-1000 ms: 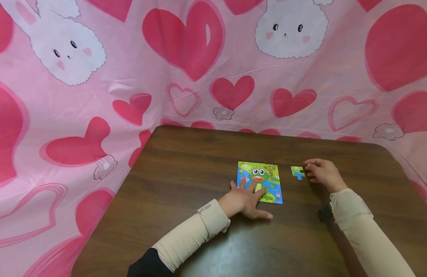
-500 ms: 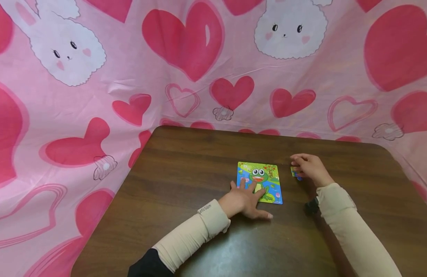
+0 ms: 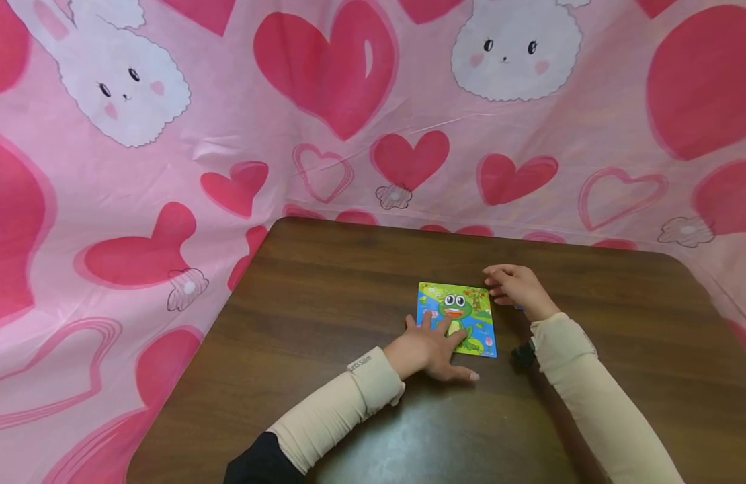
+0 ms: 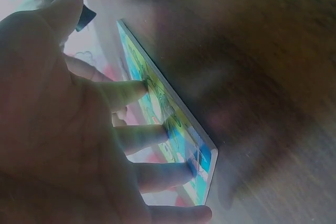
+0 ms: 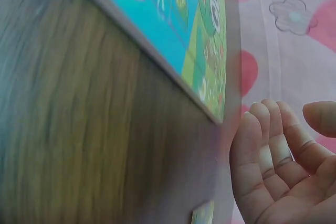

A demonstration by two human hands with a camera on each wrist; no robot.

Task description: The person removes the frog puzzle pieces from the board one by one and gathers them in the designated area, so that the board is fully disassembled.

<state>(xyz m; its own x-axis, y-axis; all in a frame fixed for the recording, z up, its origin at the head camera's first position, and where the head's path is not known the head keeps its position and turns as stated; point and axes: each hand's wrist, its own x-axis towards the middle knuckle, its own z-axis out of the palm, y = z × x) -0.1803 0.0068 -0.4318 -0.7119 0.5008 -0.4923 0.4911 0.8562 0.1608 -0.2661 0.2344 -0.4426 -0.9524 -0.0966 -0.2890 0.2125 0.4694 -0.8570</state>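
Note:
A square frog picture puzzle lies flat near the middle of the table. My left hand rests on its lower left part with fingers spread, and in the left wrist view several fingertips touch the picture. At the puzzle's upper right corner is my right hand, its fingers gently bent. In the right wrist view nothing lies between its fingers and thumb. A small loose puzzle piece lies on the table below this hand; the head view shows little of it, the hand covering the rest.
The brown wooden table has rounded far corners. A pink cloth backdrop with hearts and rabbits hangs behind it and along its left side. A dark wrist device sits under the right cuff.
My right hand has moved left, from beside the loose puzzle piece, across it, to the corner of the frog puzzle. The piece stays behind. My left hand keeps its place on the puzzle.

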